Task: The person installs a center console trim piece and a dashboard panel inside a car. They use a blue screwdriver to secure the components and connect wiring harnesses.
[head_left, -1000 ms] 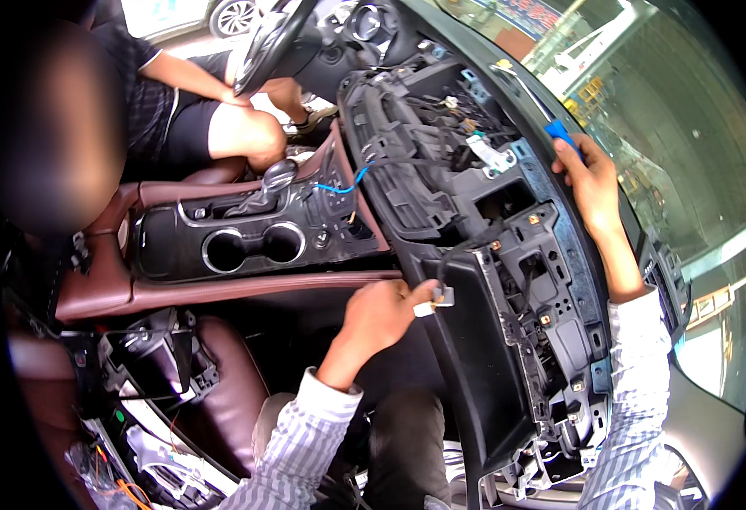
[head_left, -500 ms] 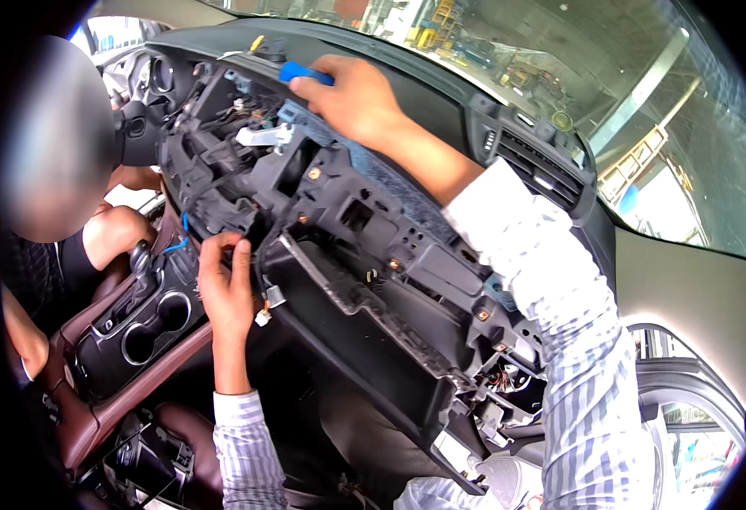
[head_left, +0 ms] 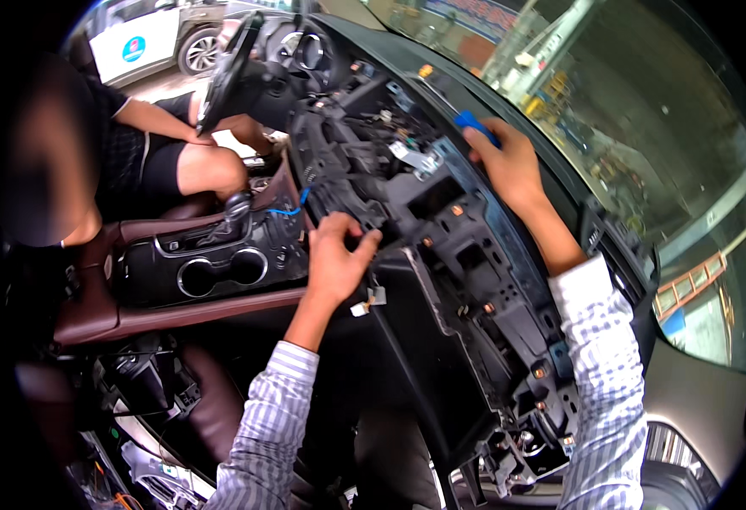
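Note:
My right hand (head_left: 510, 163) is closed round the blue handle (head_left: 477, 127) of a tool over the upper edge of the stripped dashboard (head_left: 466, 255). The tool's kind is unclear; a thin metal rod with a yellow end (head_left: 426, 71) lies just beyond it on the dash top. My left hand (head_left: 336, 262) is at the lower middle of the dashboard, beside the centre console. Its thumb and forefinger are apart, and the fingertips rest by dark plastic trim, partly hidden. Below it hang a white connector plug (head_left: 360, 309) and a grey one (head_left: 378, 296).
A person (head_left: 211, 166) sits at left by the steering wheel (head_left: 230, 72). Between us is the centre console with two cup holders (head_left: 222, 274) and a gear lever (head_left: 237, 206). A blue strap (head_left: 305, 196) lies near the console. The windscreen slopes over the dash; loose parts and wires (head_left: 147, 467) lie lower left.
My view has turned left, so the dashboard and both hands appear farther right. More of the seated person and the steering wheel shows. The right hand still grips the blue handle.

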A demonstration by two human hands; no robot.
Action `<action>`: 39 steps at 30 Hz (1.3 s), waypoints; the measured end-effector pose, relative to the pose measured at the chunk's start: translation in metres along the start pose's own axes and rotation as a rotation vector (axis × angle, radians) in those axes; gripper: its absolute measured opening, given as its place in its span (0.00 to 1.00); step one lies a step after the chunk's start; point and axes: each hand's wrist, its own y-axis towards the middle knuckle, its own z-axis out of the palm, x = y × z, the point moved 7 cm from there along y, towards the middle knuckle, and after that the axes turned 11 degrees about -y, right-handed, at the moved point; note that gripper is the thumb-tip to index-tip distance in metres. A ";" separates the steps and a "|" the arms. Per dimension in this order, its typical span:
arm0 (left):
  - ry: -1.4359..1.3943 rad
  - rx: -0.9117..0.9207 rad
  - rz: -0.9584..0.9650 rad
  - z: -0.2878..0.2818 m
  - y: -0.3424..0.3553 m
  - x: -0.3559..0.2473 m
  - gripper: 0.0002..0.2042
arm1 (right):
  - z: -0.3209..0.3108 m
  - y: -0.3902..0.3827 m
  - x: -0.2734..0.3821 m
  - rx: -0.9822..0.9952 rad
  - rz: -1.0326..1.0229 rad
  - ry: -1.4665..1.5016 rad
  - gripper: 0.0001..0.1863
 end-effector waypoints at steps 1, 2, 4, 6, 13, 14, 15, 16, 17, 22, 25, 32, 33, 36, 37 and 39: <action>-0.015 0.037 -0.037 -0.001 0.004 0.003 0.15 | -0.004 -0.001 0.007 -0.009 -0.014 -0.021 0.19; -0.019 0.074 -0.082 -0.003 0.002 0.007 0.15 | 0.000 -0.001 0.011 -0.006 -0.026 -0.031 0.18; -0.023 0.011 -0.041 -0.004 0.003 0.006 0.16 | -0.002 0.000 0.015 -0.015 -0.043 -0.038 0.18; -0.040 0.021 -0.039 -0.004 0.007 0.003 0.17 | -0.002 0.001 0.010 -0.030 -0.048 0.030 0.18; -0.062 0.000 -0.057 -0.004 0.006 0.006 0.19 | -0.003 0.006 0.006 -0.010 -0.038 0.084 0.15; -0.064 0.036 -0.137 -0.005 0.006 0.007 0.18 | 0.001 0.005 0.004 -0.013 -0.040 0.104 0.15; -0.031 0.042 -0.123 -0.005 0.006 0.003 0.18 | -0.002 0.003 0.001 -0.004 -0.015 0.051 0.15; -0.067 0.036 -0.111 -0.003 0.004 0.007 0.19 | -0.001 -0.002 0.000 -0.032 0.009 0.050 0.17; -0.096 -0.067 0.010 -0.004 0.000 0.004 0.19 | -0.006 -0.007 -0.001 -0.104 0.014 0.010 0.19; -0.071 -0.060 -0.068 -0.032 -0.004 0.004 0.19 | 0.010 0.007 0.011 0.041 -0.033 0.070 0.20; -0.046 -0.030 -0.096 -0.017 0.011 0.004 0.19 | -0.005 0.004 0.027 -0.017 -0.062 -0.044 0.20; -0.086 -0.010 -0.131 -0.002 0.007 0.016 0.18 | 0.001 0.002 0.001 -0.034 0.016 0.031 0.19; -0.094 -0.025 -0.128 0.000 0.008 0.016 0.18 | 0.000 0.001 0.001 -0.032 0.003 0.019 0.19; -0.103 -0.023 -0.184 0.012 0.008 0.017 0.17 | -0.005 0.007 -0.013 -0.029 0.019 -0.032 0.24; -0.117 -0.014 -0.188 0.001 0.011 0.010 0.18 | 0.005 0.014 -0.011 -0.029 0.007 -0.064 0.25; -0.212 -0.028 -0.184 0.008 0.009 0.021 0.17 | -0.001 0.012 0.001 -0.069 0.005 -0.088 0.26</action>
